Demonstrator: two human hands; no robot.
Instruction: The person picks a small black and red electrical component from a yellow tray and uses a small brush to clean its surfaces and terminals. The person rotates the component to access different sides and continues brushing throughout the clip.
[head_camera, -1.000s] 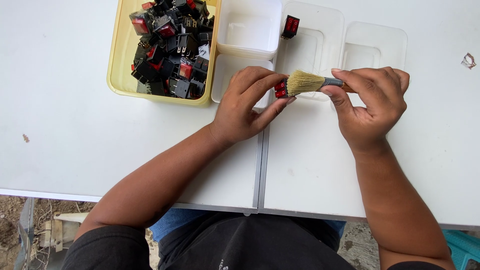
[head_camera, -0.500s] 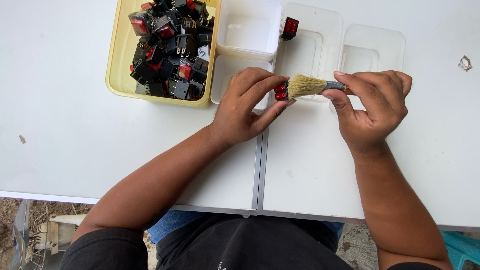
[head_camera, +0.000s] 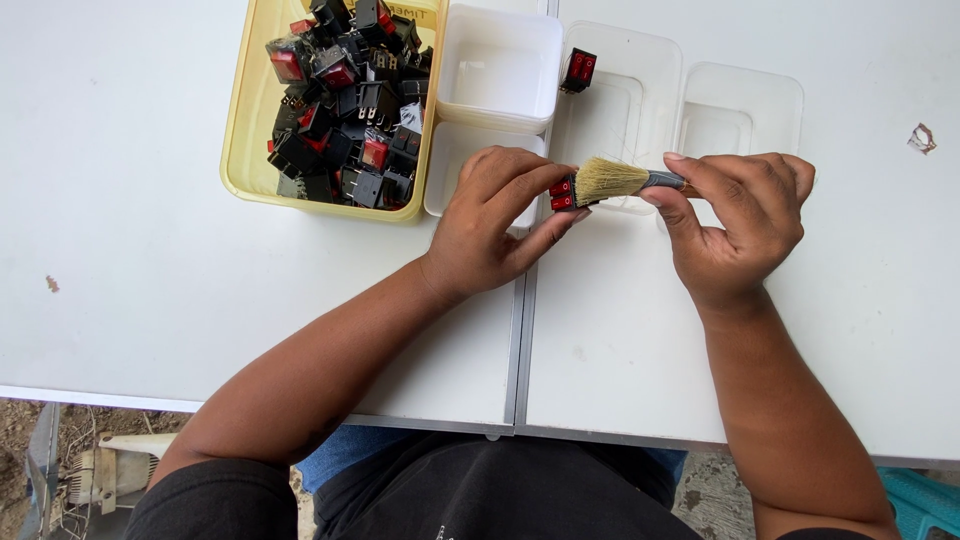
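The left hand (head_camera: 497, 215) grasps a small black switch with red rocker buttons (head_camera: 562, 194) between the thumb and the fingers, just above the seam of the white bench (head_camera: 150, 250). The right hand (head_camera: 742, 220) is closed around the handle of a small brush (head_camera: 625, 180), and the pale bristles touch the switch from the right side.

Behind the left hand stands a yellow rectangular tub (head_camera: 240, 150), full of many black switches with red buttons, lying in a loose heap. To the right of the tub there is a white square container (head_camera: 500, 70), which sits on another white container of the same kind. Further right lie two clear plastic trays (head_camera: 740, 105), flat on the bench, side by side. One single black and red switch (head_camera: 578, 70) lies in the left tray, near the white container. A small torn scrap (head_camera: 921, 138) lies at the far right of the bench.
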